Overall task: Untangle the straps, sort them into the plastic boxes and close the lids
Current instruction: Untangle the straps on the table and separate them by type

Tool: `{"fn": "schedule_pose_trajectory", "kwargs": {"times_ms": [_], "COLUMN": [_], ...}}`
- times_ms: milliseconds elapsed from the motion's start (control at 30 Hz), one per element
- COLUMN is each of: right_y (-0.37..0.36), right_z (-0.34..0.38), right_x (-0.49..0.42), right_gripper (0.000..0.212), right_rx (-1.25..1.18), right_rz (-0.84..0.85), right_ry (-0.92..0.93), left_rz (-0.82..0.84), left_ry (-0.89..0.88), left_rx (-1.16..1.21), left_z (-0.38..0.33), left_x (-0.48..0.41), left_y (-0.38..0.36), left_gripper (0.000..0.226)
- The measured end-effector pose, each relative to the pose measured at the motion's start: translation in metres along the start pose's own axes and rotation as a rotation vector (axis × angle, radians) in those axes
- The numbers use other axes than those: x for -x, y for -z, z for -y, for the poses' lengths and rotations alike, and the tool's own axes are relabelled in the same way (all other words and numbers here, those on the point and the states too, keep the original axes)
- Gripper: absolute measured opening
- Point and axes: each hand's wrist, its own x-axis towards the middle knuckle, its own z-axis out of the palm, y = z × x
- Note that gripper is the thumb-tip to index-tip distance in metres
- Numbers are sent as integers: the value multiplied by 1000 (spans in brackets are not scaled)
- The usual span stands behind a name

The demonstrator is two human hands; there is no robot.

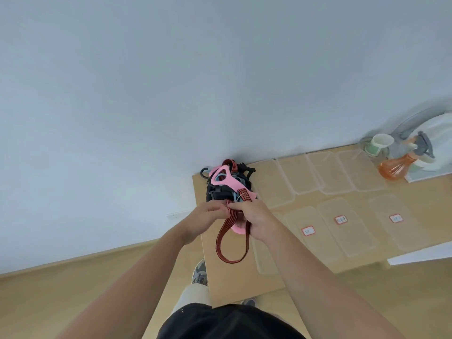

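Note:
A tangled pile of straps (221, 189) lies at the far left corner of the wooden table (230, 282): pink, black and blue pieces mixed together. A red strap with black stripes (221, 241) runs out of the pile and hangs in a loop toward me. My left hand (204, 216) and my right hand (254, 220) meet just in front of the pile, and both pinch this red strap near its top. A pink strap (238, 227) shows between the loop's sides. Clear plastic boxes (347, 227) with red-edged labels lie to the right.
Several clear lids or boxes (315, 172) lie in a row at the back of the table. An orange spray bottle (401, 165), a pale green cup (379, 143) and a white object stand at the far right. My shoe (199, 272) shows on the floor left of the table.

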Motion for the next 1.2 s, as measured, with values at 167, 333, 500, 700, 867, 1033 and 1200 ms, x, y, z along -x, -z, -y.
{"fn": "schedule_pose_trajectory", "kwargs": {"times_ms": [167,333,500,700,867,1033,1200], "right_y": [6,17,9,-18,-21,-34,-48], "right_z": [17,22,16,22,48,37,36], "right_x": [26,25,14,21,40,29,7], "right_gripper": [27,42,22,22,28,45,10], "right_rx": [70,17,112,422,498,378,112], "right_rz": [148,167,-36,-38,42,-281,-433], "right_ry": [158,84,-49,-82,69,374,394], "left_rz": [-19,-24,8,-46,-81,-85,-81], "left_ry": [40,-85,-175,-332,-424,-410,-465], "left_rx": [-36,-267,-564,-719,-684,-575,-526], "left_z": [-7,-16,-20,-17,-19,-25,-17], "left_x": [-28,-60,-85,-98,-106,-112,-117], "left_y": [11,21,34,42,50,54,61], "left_gripper": [29,46,57,39,35,28,23]}}
